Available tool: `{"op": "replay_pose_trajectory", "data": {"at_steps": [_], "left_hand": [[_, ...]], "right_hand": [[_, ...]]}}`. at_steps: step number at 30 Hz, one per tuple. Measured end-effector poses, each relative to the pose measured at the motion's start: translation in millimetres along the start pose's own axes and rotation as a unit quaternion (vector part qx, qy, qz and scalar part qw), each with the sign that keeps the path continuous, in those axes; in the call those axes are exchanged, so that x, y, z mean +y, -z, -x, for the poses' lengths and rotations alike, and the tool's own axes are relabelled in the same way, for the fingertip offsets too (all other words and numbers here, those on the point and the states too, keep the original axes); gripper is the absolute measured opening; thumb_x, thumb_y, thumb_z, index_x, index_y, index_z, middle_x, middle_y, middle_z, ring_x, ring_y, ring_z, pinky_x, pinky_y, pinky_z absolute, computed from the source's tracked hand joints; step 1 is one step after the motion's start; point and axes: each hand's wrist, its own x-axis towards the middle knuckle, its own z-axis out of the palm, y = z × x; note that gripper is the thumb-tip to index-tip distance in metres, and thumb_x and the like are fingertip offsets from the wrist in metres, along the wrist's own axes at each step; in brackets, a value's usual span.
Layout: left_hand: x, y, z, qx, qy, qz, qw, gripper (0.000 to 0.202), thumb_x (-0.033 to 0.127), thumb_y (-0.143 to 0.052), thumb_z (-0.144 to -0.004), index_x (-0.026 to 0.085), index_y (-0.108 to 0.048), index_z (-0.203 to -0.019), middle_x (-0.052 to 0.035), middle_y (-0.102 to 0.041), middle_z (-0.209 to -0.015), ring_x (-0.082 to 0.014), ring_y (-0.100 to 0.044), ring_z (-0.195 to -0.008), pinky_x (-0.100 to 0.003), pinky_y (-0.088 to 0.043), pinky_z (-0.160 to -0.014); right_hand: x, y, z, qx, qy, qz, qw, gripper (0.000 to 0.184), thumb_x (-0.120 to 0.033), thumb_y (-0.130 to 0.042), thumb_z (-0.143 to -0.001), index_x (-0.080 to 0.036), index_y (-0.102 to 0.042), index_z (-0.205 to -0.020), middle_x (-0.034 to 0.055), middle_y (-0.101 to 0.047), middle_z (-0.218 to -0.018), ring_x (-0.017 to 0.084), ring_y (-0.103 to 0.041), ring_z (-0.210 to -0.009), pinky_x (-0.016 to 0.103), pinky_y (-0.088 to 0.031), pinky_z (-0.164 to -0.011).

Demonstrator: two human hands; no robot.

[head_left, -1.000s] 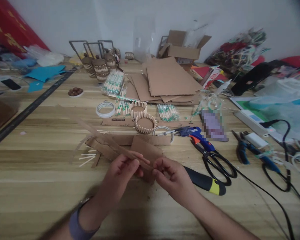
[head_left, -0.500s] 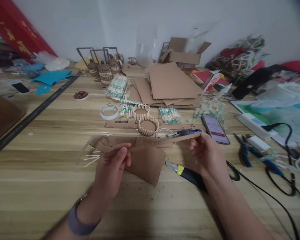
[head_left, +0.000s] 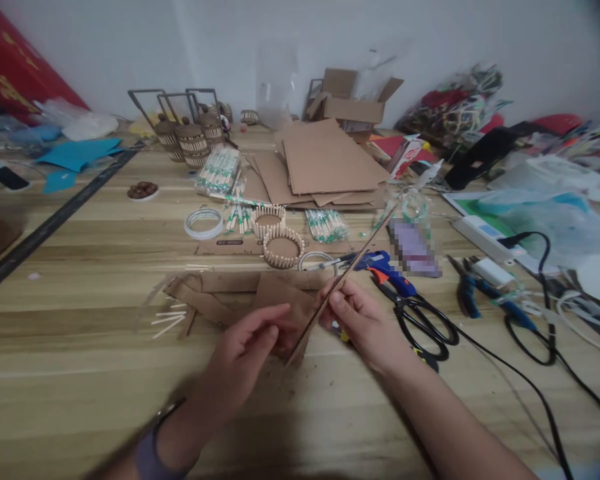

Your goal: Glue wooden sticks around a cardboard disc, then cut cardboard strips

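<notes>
My right hand [head_left: 357, 320] grips a thin cardboard strip [head_left: 359, 257] near its middle, and the strip slants up to the right, nearly edge-on. My left hand [head_left: 253, 340] is beside the strip's lower end, its fingers loosely stretched and apart, with nothing visible in them. Beneath the hands lies a cut piece of cardboard [head_left: 273, 293]. A utility knife [head_left: 344, 335] on the table is mostly covered by my right hand. To the right of that hand rest black-handled scissors [head_left: 420, 320] and a blue hot glue gun [head_left: 387, 270].
Two rings of short wooden sticks [head_left: 283, 248] stand behind the hands, with a tape roll [head_left: 203, 224] to their left. Farther back are stacked cardboard sheets [head_left: 333, 160] and small lidded buckets [head_left: 194, 143]. Pliers [head_left: 467, 290] and a black cable [head_left: 510, 380] lie at the right.
The cardboard strip has swung from nearly level to a steep slant. My left hand has let go of it, and my right hand has moved left to grip nearer its middle.
</notes>
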Motion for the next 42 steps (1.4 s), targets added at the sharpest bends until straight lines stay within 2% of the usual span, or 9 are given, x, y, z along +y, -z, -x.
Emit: {"op": "replay_pose_trajectory", "data": {"at_steps": [2, 6, 8, 12, 15, 18, 22, 29, 42], "left_hand": [[0, 0.8, -4, -0.041, 0.049, 0.023, 0.998, 0.032, 0.047, -0.076, -0.079, 0.021, -0.079, -0.098, -0.0057, -0.076, -0.082, -0.0182, -0.064, -0.071, -0.027, -0.049, -0.066], [-1, -1.8, -6, -0.171, 0.129, 0.059, 0.975, 0.035, 0.049, -0.085, -0.068, 0.018, -0.079, -0.083, -0.0034, -0.072, -0.072, -0.0144, -0.057, -0.062, -0.024, -0.043, -0.061], [-2, -3.0, -5, -0.197, 0.159, 0.076, 0.965, 0.035, 0.048, -0.087, -0.065, 0.018, -0.078, -0.079, -0.0019, -0.070, -0.068, -0.0133, -0.056, -0.060, -0.024, -0.041, -0.061], [-1, -1.8, -6, -0.158, 0.151, 0.134, 0.966, 0.039, 0.049, -0.088, -0.064, 0.016, -0.077, -0.081, -0.0029, -0.069, -0.069, -0.0119, -0.055, -0.058, -0.023, -0.041, -0.057], [2, 0.0, -8, -0.097, 0.117, 0.203, 0.967, 0.035, 0.043, -0.091, -0.064, 0.016, -0.077, -0.082, -0.0042, -0.072, -0.074, -0.0127, -0.060, -0.061, -0.023, -0.045, -0.058], [6, 0.3, -9, -0.062, 0.108, 0.242, 0.962, 0.032, 0.036, -0.093, -0.061, 0.017, -0.076, -0.079, -0.0017, -0.071, -0.069, -0.0120, -0.061, -0.058, -0.023, -0.048, -0.058], [6, -0.4, -10, -0.046, 0.102, 0.250, 0.962, 0.031, 0.035, -0.093, -0.060, 0.017, -0.076, -0.079, -0.0004, -0.070, -0.065, -0.0125, -0.063, -0.057, -0.023, -0.050, -0.057], [0, 1.6, -11, -0.031, 0.096, 0.247, 0.964, 0.030, 0.034, -0.092, -0.063, 0.017, -0.074, -0.079, -0.0001, -0.071, -0.070, -0.0117, -0.065, -0.060, -0.022, -0.054, -0.062], [1, 0.5, -10, -0.018, 0.087, 0.168, 0.982, 0.035, 0.041, -0.088, -0.065, 0.016, -0.066, -0.078, 0.0019, -0.069, -0.069, -0.0134, -0.065, -0.061, -0.027, -0.056, -0.063]], "right_hand": [[-3, 2, -1, -0.020, 0.005, 0.020, 1.000, 0.035, -0.055, -0.065, -0.090, -0.021, -0.058, -0.094, -0.0041, -0.056, -0.066, 0.012, -0.054, -0.057, 0.025, -0.045, -0.056], [-3, -5, 0, -0.060, 0.009, 0.036, 0.998, 0.039, -0.059, -0.062, -0.090, -0.021, -0.056, -0.092, -0.0047, -0.053, -0.066, 0.012, -0.053, -0.056, 0.025, -0.045, -0.054], [-1, -8, 1, -0.069, 0.006, 0.042, 0.997, 0.039, -0.060, -0.062, -0.090, -0.021, -0.057, -0.092, -0.0042, -0.054, -0.067, 0.012, -0.055, -0.056, 0.025, -0.047, -0.054], [3, -13, 6, -0.023, 0.052, 0.139, 0.989, 0.029, -0.047, -0.060, -0.094, -0.021, -0.062, -0.105, -0.0004, -0.064, -0.074, 0.014, -0.061, -0.061, 0.026, -0.051, -0.056], [2, -16, 13, 0.030, 0.160, 0.281, 0.946, 0.008, -0.025, -0.061, -0.093, -0.022, -0.066, -0.099, 0.0015, -0.068, -0.078, 0.015, -0.064, -0.068, 0.026, -0.052, -0.061], [0, -21, 21, -0.005, 0.262, 0.348, 0.900, 0.013, -0.013, -0.059, -0.091, -0.023, -0.066, -0.094, 0.0007, -0.069, -0.078, 0.015, -0.065, -0.070, 0.025, -0.052, -0.062], [1, -25, 24, -0.029, 0.330, 0.373, 0.867, 0.015, -0.012, -0.060, -0.092, -0.023, -0.063, -0.101, 0.0012, -0.072, -0.082, 0.015, -0.066, -0.071, 0.026, -0.051, -0.064], [2, -26, 22, -0.025, 0.388, 0.427, 0.816, 0.011, -0.013, -0.058, -0.094, -0.021, -0.062, -0.100, 0.0021, -0.072, -0.081, 0.015, -0.064, -0.070, 0.029, -0.046, -0.061], [7, -27, 24, -0.017, 0.402, 0.466, 0.788, 0.009, -0.012, -0.057, -0.094, -0.019, -0.062, -0.098, 0.0017, -0.068, -0.075, 0.016, -0.057, -0.065, 0.031, -0.042, -0.065]]}}
